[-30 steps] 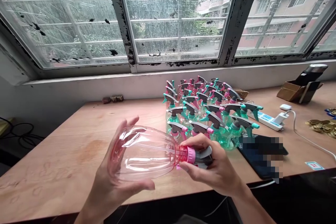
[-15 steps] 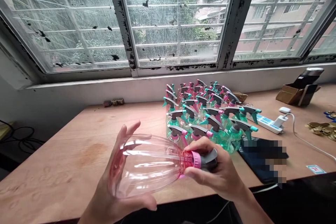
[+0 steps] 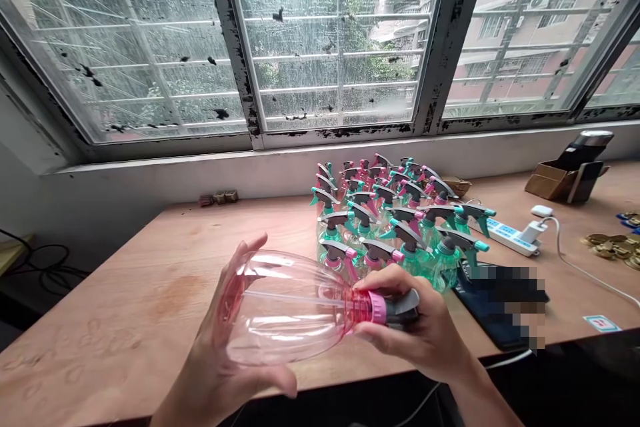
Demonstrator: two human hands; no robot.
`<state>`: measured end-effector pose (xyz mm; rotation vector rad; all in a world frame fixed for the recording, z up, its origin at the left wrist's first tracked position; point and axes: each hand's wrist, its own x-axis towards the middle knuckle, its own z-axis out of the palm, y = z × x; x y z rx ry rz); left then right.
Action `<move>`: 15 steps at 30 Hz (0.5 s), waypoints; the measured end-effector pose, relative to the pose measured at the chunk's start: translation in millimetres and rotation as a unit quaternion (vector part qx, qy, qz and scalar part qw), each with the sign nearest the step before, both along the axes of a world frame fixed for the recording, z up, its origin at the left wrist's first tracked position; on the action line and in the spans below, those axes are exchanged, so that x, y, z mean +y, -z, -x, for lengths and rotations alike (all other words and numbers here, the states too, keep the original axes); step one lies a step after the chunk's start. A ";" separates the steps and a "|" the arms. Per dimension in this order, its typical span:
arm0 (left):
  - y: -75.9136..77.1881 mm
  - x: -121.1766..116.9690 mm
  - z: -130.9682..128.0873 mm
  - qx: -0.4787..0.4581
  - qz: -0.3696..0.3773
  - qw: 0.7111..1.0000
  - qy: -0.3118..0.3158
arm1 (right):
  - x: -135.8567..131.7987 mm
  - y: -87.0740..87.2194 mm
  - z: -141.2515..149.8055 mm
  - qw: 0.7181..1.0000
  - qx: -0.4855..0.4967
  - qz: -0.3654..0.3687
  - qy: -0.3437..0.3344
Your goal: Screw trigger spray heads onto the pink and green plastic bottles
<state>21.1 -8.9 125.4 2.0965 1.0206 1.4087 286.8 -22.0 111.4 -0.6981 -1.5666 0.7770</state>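
Note:
A clear pink spray bottle lies on its side in the air between my hands, its base to the left and its neck to the right. Around the base end, my left hand cups the bottle with fingers behind and thumb below. My right hand is closed round the neck, by the pink collar and the dark grey spray head. A thin straw shows through the clear wall. The trigger is mostly hidden by my right hand.
Several pink and green spray bottles stand grouped behind my hands on the wooden table. To their right are a white power strip, a dark flat pouch and an open cardboard box. Gold-coloured pieces lie at the far right.
The pink spray bottle has turned slightly about its length and its base has risen a little, so the straw inside shows more clearly. Both hands keep their hold.

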 end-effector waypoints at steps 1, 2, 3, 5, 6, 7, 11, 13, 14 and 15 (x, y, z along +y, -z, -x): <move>0.8 1.4 0.9 0.006 -0.006 1.000 0.003 | 0.1 0.9 -0.2 1.000 0.015 0.022 -0.011; 2.5 3.0 1.5 0.007 -0.013 1.000 0.010 | 0.2 2.0 -0.2 0.998 0.036 0.050 -0.028; 4.9 4.6 1.7 0.002 -0.019 1.000 0.016 | 0.4 3.2 0.0 0.994 0.059 0.081 -0.048; 10.6 6.9 0.9 -0.025 -0.023 0.999 0.018 | 0.8 5.1 0.8 0.983 0.097 0.132 -0.081; 13.0 7.3 0.0 -0.042 -0.023 0.999 0.011 | 0.9 5.4 1.3 0.979 0.107 0.147 -0.090; 14.6 7.2 -0.9 -0.053 -0.025 0.998 0.002 | 0.9 5.1 1.7 0.978 0.109 0.150 -0.094; 8.3 2.5 -3.8 -0.039 -0.059 0.997 0.017 | -0.5 -1.2 2.2 0.995 0.054 0.062 -0.051; 0.7 -1.6 -5.0 -0.036 -0.062 0.997 0.016 | -1.4 -3.7 2.4 0.999 0.030 0.019 -0.023; -2.7 -3.7 -5.8 -0.040 -0.054 0.998 0.008 | -1.6 -3.8 2.7 0.999 0.034 0.020 -0.024; -5.1 -5.7 -6.8 -0.044 -0.043 0.998 -0.002 | -1.7 -3.0 3.1 0.998 0.050 0.034 -0.035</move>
